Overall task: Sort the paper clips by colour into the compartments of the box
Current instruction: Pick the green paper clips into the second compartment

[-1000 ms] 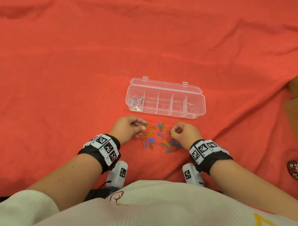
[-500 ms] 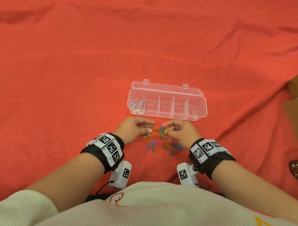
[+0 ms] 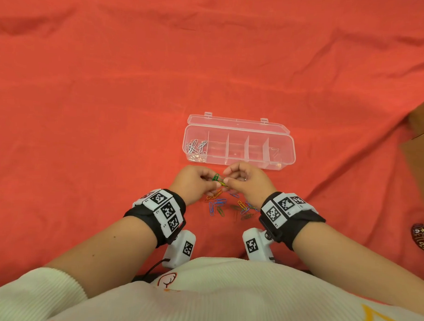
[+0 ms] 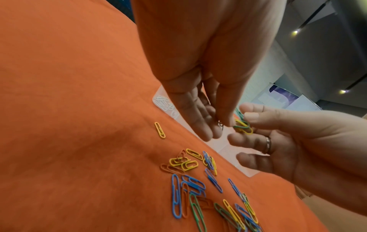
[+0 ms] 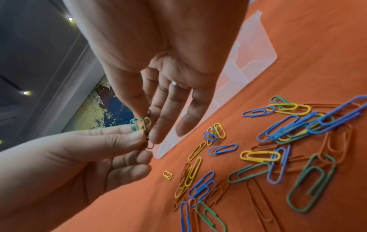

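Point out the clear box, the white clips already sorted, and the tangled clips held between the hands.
clear box [image 3: 282, 152]: head view, right end wall.
white clips [image 3: 194, 145]: head view, leftmost compartment.
tangled clips [image 3: 217, 178]: head view, green clip.

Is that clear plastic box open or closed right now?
Open. The box has its lid folded back flat behind it, so the dividers show, and white clips lie in the leftmost compartment.

Head camera looks steeply down from above; both wrist cameras, close, share the scattered clips [image 3: 231, 206]
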